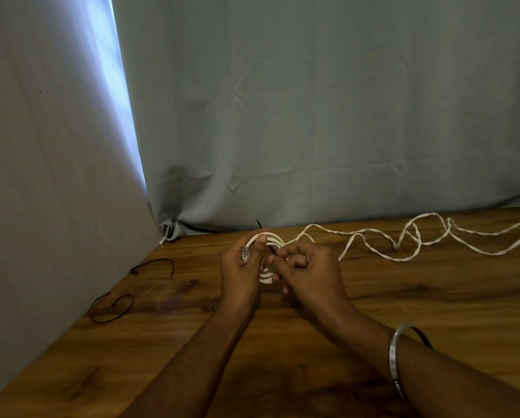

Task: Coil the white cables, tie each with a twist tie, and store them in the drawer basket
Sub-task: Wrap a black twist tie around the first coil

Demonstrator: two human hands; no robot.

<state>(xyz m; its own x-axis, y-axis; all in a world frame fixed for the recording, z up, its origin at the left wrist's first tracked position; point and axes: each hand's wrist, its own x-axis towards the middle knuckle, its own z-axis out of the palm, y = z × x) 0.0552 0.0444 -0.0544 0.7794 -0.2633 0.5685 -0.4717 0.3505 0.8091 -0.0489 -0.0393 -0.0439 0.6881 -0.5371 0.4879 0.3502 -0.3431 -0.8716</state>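
Note:
A small coil of white cable (pixel 271 238) is held upright above the wooden table (pixel 403 297), between both hands. My left hand (pixel 241 273) grips the coil's left side, with the clear plug end against its fingers. My right hand (pixel 310 271) is curled at the coil's right side and pinches a thin black twist tie (pixel 272 249) that crosses the loops. A second white cable (pixel 415 236) lies loose and tangled across the table to the right, running off the right edge. No drawer basket shows in this view.
Two spare black twist ties lie on the table at the left, one (pixel 154 264) near the grey cloth wall and one (pixel 111 307) closer to me. Grey cloth (pixel 313 116) hangs behind and to the left.

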